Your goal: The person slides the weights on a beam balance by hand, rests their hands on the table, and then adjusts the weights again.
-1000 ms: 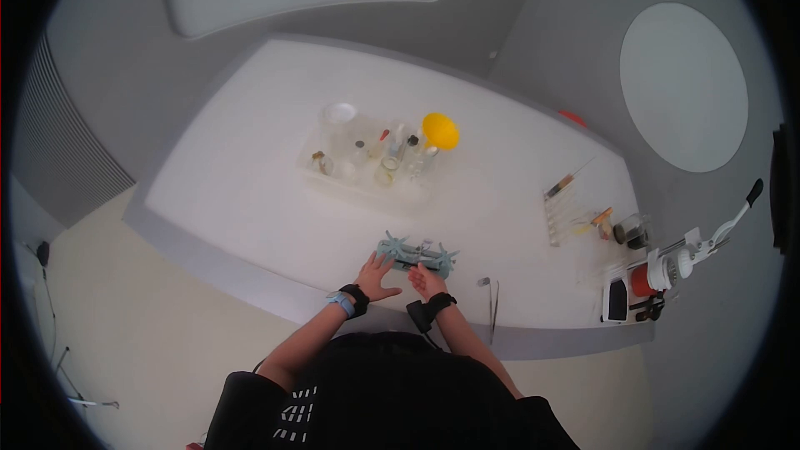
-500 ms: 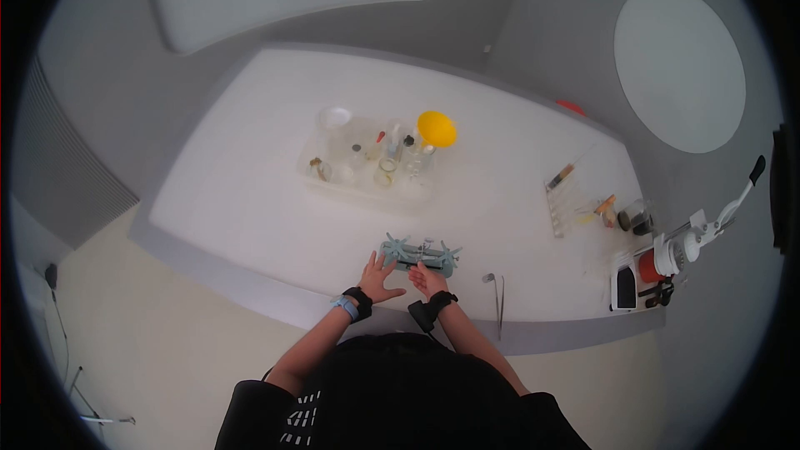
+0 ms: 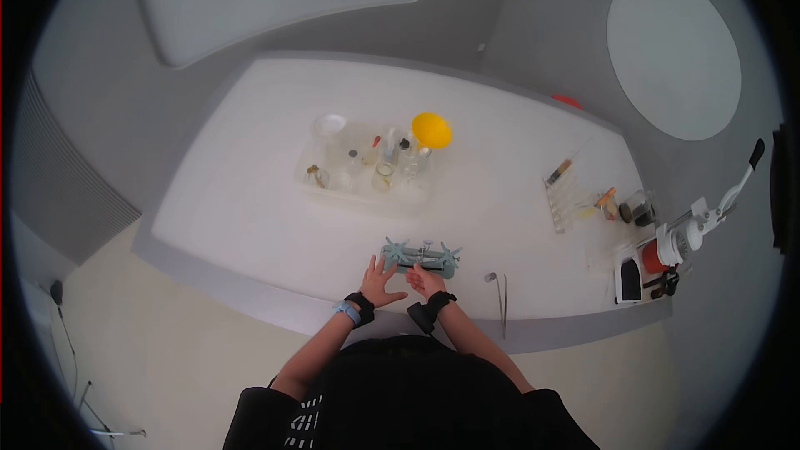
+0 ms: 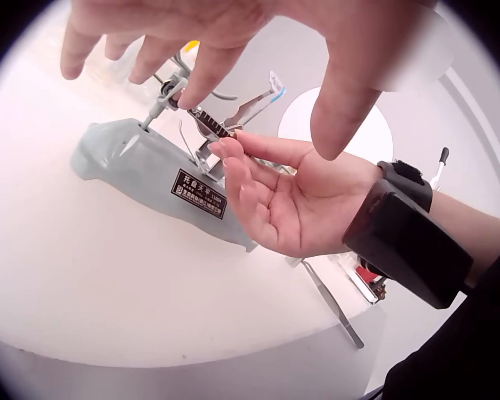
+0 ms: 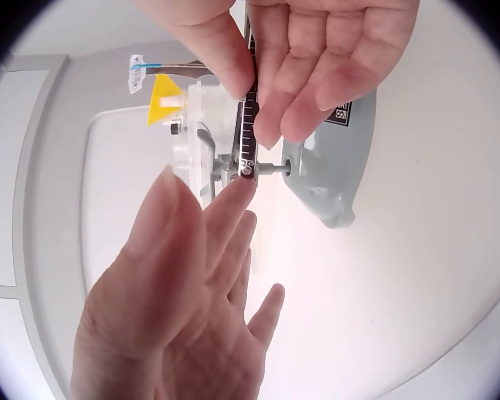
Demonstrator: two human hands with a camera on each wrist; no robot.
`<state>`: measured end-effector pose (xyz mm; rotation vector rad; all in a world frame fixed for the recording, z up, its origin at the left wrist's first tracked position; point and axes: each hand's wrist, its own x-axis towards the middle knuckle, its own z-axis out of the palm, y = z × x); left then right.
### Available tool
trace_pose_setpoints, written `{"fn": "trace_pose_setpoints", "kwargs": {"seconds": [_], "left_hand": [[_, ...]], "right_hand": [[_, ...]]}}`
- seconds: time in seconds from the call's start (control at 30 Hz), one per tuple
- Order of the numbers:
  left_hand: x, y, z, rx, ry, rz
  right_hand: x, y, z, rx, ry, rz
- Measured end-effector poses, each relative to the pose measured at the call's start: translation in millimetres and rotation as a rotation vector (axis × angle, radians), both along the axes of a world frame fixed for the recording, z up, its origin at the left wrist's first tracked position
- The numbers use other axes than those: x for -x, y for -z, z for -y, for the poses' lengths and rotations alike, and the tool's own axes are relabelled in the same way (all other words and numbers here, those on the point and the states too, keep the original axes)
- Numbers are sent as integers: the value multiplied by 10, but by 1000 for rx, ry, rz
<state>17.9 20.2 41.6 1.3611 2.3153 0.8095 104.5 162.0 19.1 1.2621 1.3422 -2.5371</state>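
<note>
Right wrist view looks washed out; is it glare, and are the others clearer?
Right wrist: the table is blown out to white, yet the ruled beam is sharp. Left wrist: the left hand looms large, edges soft; the balance label is in focus. Head: strong fisheye bend, dark corners, things small.

On the white surface [image 3: 250, 192] sit a clear tray [image 3: 400, 197] of glassware with a yellow funnel [image 3: 432, 130], tweezers [image 3: 502, 300] near the front edge, and a tube rack [image 3: 567, 200] off to the right.
</note>
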Motion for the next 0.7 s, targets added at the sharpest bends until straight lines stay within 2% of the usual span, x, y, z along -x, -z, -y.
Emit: {"fn": "trace_pose_setpoints", "kwargs": {"seconds": [0.7], "left_hand": [[41,175,-12,-42,6,-22]], "right_hand": [[18,41,10,-2,16,-10]]}}
